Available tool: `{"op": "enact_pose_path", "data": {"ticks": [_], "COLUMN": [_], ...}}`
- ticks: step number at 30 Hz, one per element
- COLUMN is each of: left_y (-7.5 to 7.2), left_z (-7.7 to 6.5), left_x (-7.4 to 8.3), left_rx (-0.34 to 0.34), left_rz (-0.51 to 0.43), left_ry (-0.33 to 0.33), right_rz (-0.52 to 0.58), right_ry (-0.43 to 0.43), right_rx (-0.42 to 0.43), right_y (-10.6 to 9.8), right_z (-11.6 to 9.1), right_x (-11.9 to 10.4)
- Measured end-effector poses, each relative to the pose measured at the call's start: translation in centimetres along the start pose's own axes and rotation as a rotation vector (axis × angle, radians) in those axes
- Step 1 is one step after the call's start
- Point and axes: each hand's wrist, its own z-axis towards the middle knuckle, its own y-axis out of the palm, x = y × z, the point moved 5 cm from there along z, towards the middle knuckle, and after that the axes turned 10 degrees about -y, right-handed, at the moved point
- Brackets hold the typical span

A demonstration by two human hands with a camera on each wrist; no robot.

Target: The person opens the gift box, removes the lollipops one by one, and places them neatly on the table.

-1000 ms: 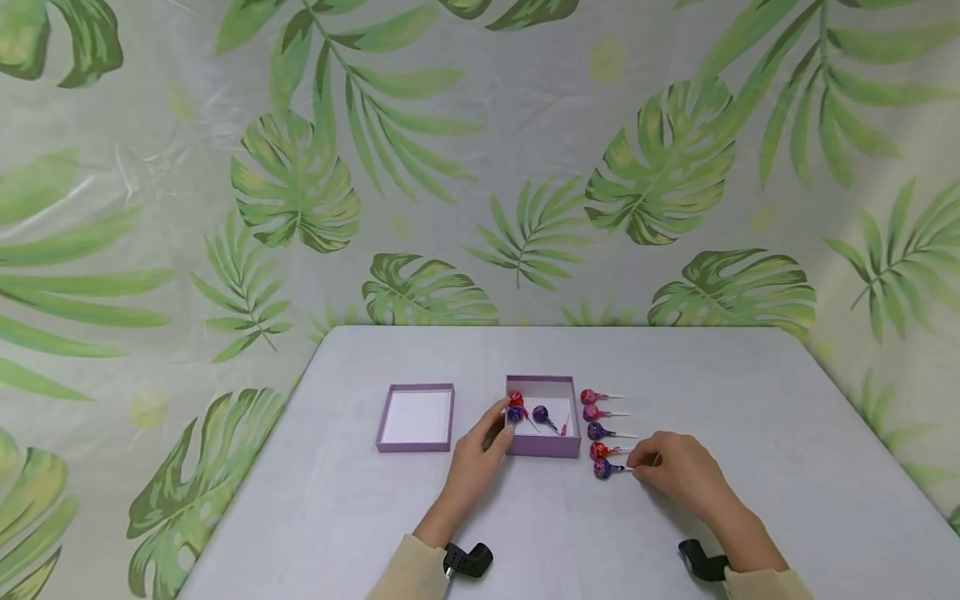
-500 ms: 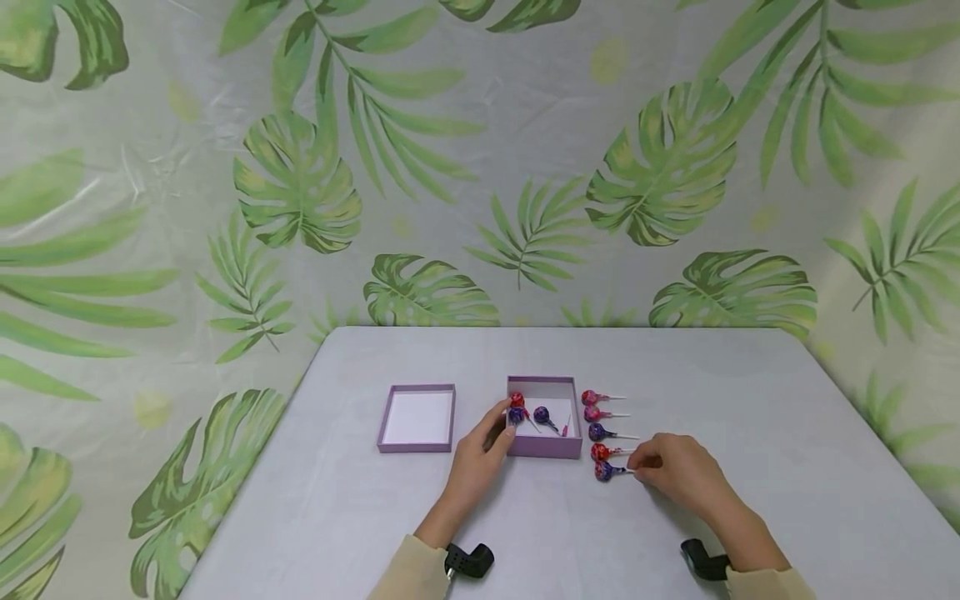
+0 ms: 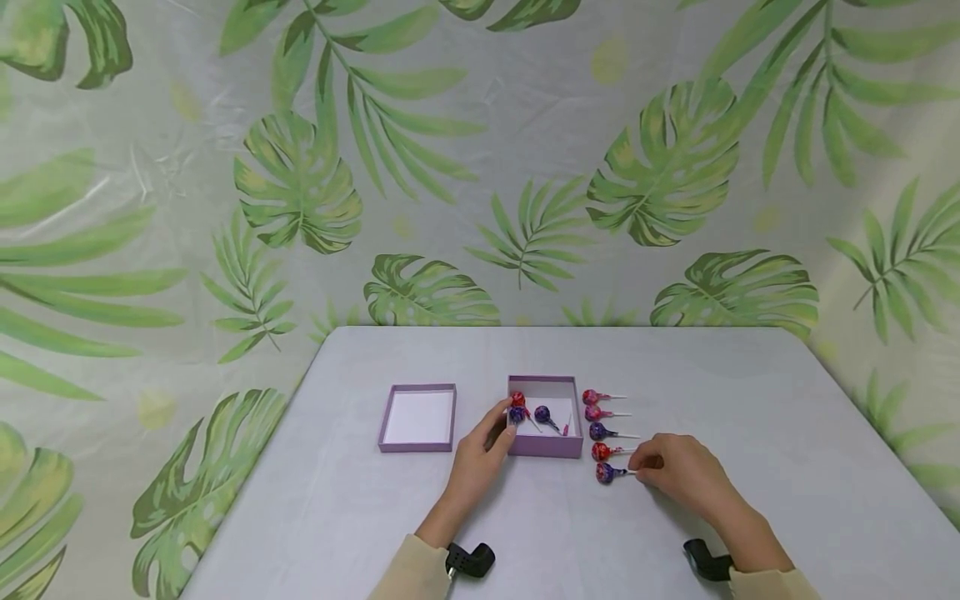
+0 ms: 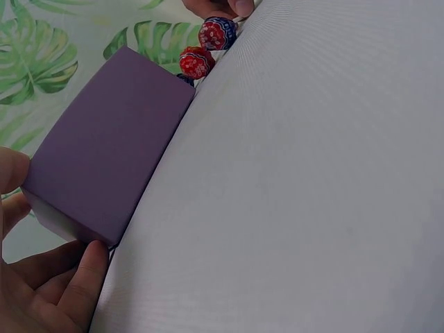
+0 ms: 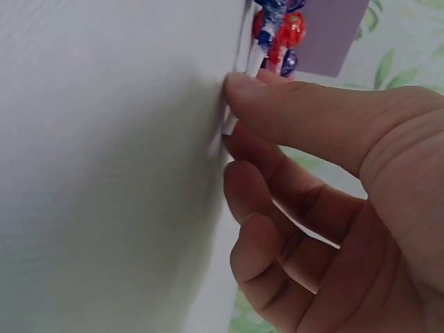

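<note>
A row of wrapped lollipops lies to the right of an open purple box (image 3: pixel 544 447). My right hand (image 3: pixel 686 475) pinches the white stick of the nearest lollipop (image 3: pixel 604 473), which has a blue and red wrapper. The right wrist view shows the stick (image 5: pixel 254 69) between thumb and forefinger, the other fingers loosely bent. Just beyond it lies a red lollipop (image 3: pixel 601 451). My left hand (image 3: pixel 477 458) holds the box at its left end; in the left wrist view its fingers (image 4: pixel 84 288) touch the corner. Inside are a red lollipop (image 3: pixel 517 399) and purple ones (image 3: pixel 542 412).
Left of the box lies its shallow purple-rimmed lid (image 3: pixel 417 418), white inside up. Farther back in the row are a dark purple lollipop (image 3: pixel 597 431) and two pinkish-red ones (image 3: pixel 592 412). A white cloth covers the table (image 3: pixel 315 508); a leaf-patterned sheet hangs behind.
The nearest lollipop has shifted slightly toward me in my right hand, opening a small gap from the red one. My left hand stays on the box.
</note>
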Motion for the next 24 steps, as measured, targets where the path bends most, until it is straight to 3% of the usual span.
{"op": "enact_pose_path", "data": {"ticks": [13, 24], "left_y": [0.0, 0.0], "left_z": [0.1, 0.1], "left_x": [-0.1, 0.0], "left_rx": [-0.003, -0.003], "left_rz": [0.004, 0.010], "left_ry": [-0.005, -0.003], "right_rz": [-0.090, -0.099], "right_ry": [-0.023, -0.082], "right_rx": [-0.051, 0.018], "right_y": [-2.5, -4.3], "right_z": [0.1, 0.9], "right_x": [-1.8, -3.4]}}
